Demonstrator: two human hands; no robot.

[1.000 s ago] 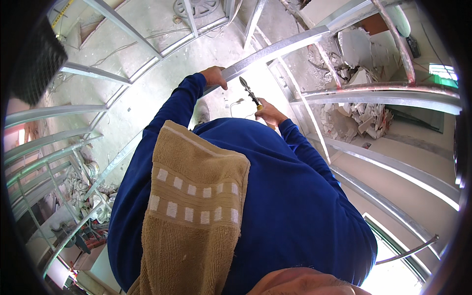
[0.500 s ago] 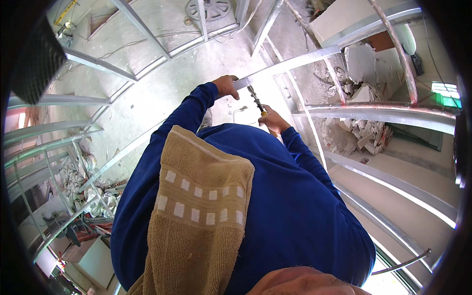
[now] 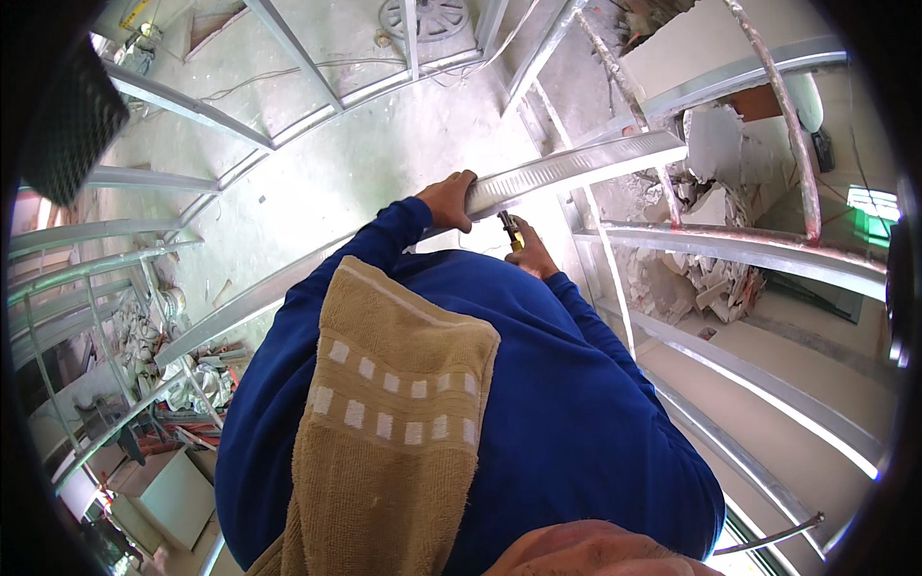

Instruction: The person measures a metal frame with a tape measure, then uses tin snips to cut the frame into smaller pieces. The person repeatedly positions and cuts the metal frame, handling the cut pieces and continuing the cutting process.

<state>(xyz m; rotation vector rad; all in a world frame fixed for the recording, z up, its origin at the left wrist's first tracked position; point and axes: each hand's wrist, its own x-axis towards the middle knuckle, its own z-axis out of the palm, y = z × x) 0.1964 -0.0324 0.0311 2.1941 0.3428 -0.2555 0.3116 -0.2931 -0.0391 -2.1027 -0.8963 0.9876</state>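
Note:
A long silver metal stud crosses in front of my body, its ribbed face turned up. My left hand is closed around it, thumb on the near side and fingers over the far edge. Just below the stud, to the right, my right hand is wrapped round tin snips with yellow on the handle. Their dark metal head points up toward the stud's near edge; whether the jaws touch it I cannot tell.
Metal framing stands at the far left, with a round spoked reel behind it. Pipes and rails run along the right, beside broken board rubble. More debris lies at the left. A tan towel hangs over my chest.
The stud has rolled and come nearer, showing its ribbed face. My left hand has shifted slightly right and nearer with it. The snips have drawn back and look foreshortened.

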